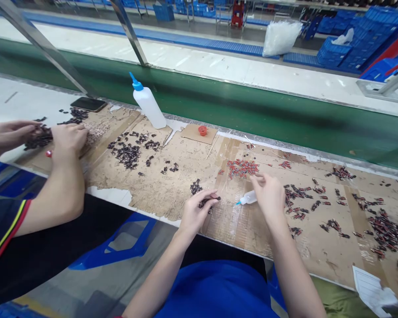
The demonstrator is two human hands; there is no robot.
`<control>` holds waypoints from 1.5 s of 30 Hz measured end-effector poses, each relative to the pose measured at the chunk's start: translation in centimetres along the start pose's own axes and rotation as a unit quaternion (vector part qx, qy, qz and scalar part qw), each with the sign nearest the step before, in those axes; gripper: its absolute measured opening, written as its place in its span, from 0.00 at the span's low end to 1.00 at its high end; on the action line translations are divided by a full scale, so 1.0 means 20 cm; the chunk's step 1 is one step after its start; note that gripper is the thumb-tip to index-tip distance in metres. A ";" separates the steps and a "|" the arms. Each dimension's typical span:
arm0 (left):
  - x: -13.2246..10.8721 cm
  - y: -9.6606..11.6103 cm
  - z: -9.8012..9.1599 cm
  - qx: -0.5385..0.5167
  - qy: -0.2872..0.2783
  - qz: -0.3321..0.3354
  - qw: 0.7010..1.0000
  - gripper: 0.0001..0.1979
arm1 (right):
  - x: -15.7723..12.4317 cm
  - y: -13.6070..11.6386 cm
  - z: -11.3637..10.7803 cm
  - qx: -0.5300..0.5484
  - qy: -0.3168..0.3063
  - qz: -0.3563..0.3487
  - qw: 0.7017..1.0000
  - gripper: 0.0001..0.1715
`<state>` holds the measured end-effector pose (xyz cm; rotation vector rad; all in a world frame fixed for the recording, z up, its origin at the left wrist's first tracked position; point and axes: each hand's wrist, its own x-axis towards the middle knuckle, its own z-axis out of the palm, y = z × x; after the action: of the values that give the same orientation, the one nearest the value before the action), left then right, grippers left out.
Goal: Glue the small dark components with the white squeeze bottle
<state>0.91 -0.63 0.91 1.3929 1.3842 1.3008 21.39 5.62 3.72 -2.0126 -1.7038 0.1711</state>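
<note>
My left hand (198, 211) pinches a small black part (218, 198) between thumb and fingertips, above a little heap of black parts (195, 187). My right hand (269, 194) is closed, thumb and fingers together, at the edge of a pile of small red parts (242, 168). What its fingertips hold is too small to make out. A small white bottle with a blue tip (248, 198) points left beside the right hand. Its rear end is hidden by that hand, and I cannot tell whether the palm grips it.
Black-and-red pieces (386, 232) lie in groups at right. A larger white bottle (150, 106), a red cap (202, 130) and a stick (212, 147) are along the back. At left, a co-worker's hands (69, 137) handle black parts near a phone (88, 104). Behind runs a green belt (219, 101).
</note>
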 end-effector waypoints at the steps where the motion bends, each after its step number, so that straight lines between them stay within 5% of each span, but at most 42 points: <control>1: -0.01 0.00 0.01 -0.024 0.009 -0.012 1.000 0.09 | 0.03 -0.02 0.04 0.002 -0.023 -0.011 1.000 0.11; 4: -0.02 0.02 0.02 -0.079 0.031 -0.039 0.996 0.09 | 0.11 -0.06 0.13 -0.001 -0.068 0.000 0.998 0.02; 10: -0.02 0.03 0.02 -0.090 0.037 -0.065 0.993 0.06 | 0.14 -0.07 0.13 0.032 -0.103 0.018 0.994 0.06; 13: -0.01 0.04 0.02 -0.089 0.048 -0.069 0.992 0.06 | 0.07 -0.08 0.06 0.172 -0.092 -0.018 0.981 0.05; 16: -0.01 0.06 0.04 -0.098 0.058 -0.073 0.991 0.08 | -0.06 -0.11 0.00 0.320 -0.120 -0.064 0.938 0.11; 21: -0.01 0.10 0.07 -0.099 0.051 -0.079 0.991 0.10 | -0.23 -0.18 -0.04 0.408 -0.154 -0.078 0.897 0.12; 34: -0.02 0.14 0.08 -0.113 0.030 -0.125 0.985 0.13 | -0.30 -0.17 -0.01 0.468 -0.163 -0.010 0.868 0.10; 45: 0.00 0.16 0.08 -0.198 0.018 -0.160 0.967 0.17 | -0.33 -0.13 -0.01 0.434 -0.068 -0.120 0.890 0.05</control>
<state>3.16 -0.85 3.68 0.8439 1.2269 1.2987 17.73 -0.42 3.60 -1.1354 -1.5308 0.8375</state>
